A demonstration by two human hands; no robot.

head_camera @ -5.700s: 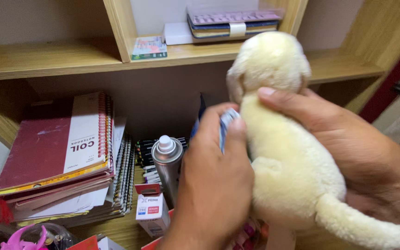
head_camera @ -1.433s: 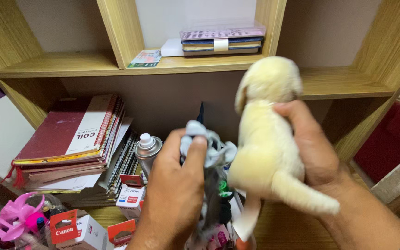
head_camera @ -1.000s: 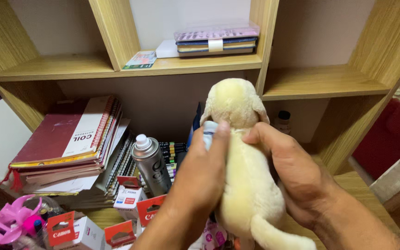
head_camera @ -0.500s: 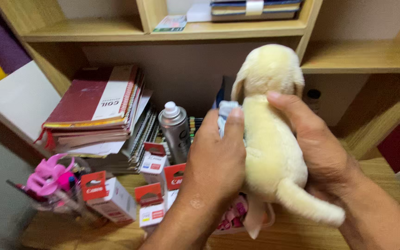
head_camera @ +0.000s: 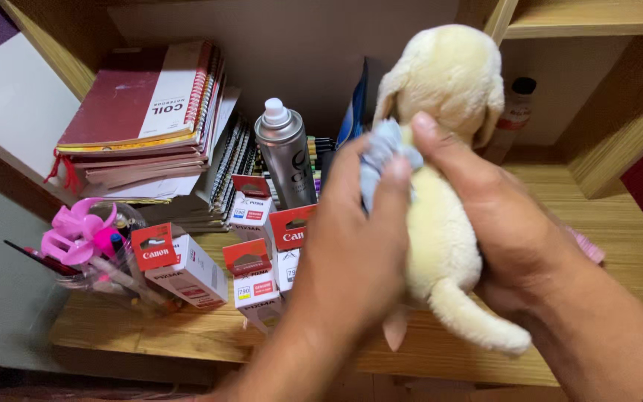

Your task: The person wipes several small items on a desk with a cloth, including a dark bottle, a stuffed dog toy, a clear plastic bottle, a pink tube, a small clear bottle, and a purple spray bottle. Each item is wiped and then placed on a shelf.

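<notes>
View has dropped lower. Right hand (head_camera: 507, 231) still grips the plush dog (head_camera: 444, 149); left hand (head_camera: 355, 246) keeps pinching the cloth (head_camera: 382, 152) against its neck.

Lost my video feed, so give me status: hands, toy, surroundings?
Right hand grips cream plush dog. Left hand presses pale blue cloth to its neck. Spray can, cartridge boxes close beneath.
</notes>
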